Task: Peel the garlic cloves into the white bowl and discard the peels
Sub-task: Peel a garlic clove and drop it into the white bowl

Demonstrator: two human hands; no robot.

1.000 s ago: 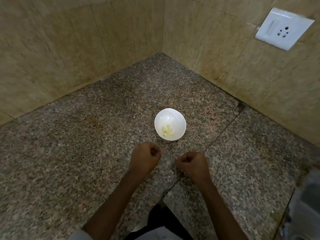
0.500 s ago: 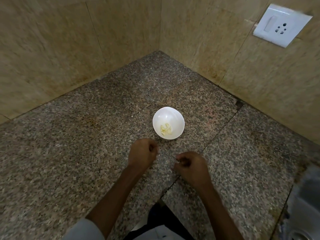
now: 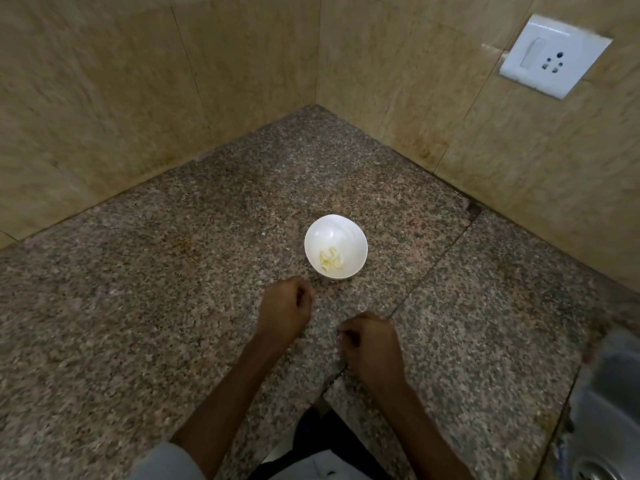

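The left hand (image 3: 285,308) is curled into a loose fist, knuckles up, low over the speckled brown-grey granite countertop (image 3: 138,306). Nothing shows between its fingers, and whether anything lies inside the fist cannot be told. The right hand (image 3: 372,344) hangs just beside it, nearer the person, and is curled the same way, fingertips tucked toward the palm. A small pale spot shows at those fingertips, too small to tell whether it is a nail or a scrap of peel. The two hands are near each other but apart.

Just beyond the left hand, a little to its right, stands the small round white bowl (image 3: 332,233), upright on the counter and untouched by either hand. From the right hand it sits ahead and to the left. In its bottom lie a few pale yellow peeled garlic cloves (image 3: 331,260), bunched toward the side nearest the hands.

A thin seam in the granite (image 3: 433,271) runs from beside the right hand away to its right. Far beyond both hands, beige stone wall tiles (image 3: 104,81) meet in a corner. High to the right of the right hand is a white switch-and-socket plate (image 3: 554,60). Well to its right, at the frame's edge, is a blurred steel sink (image 3: 609,410).
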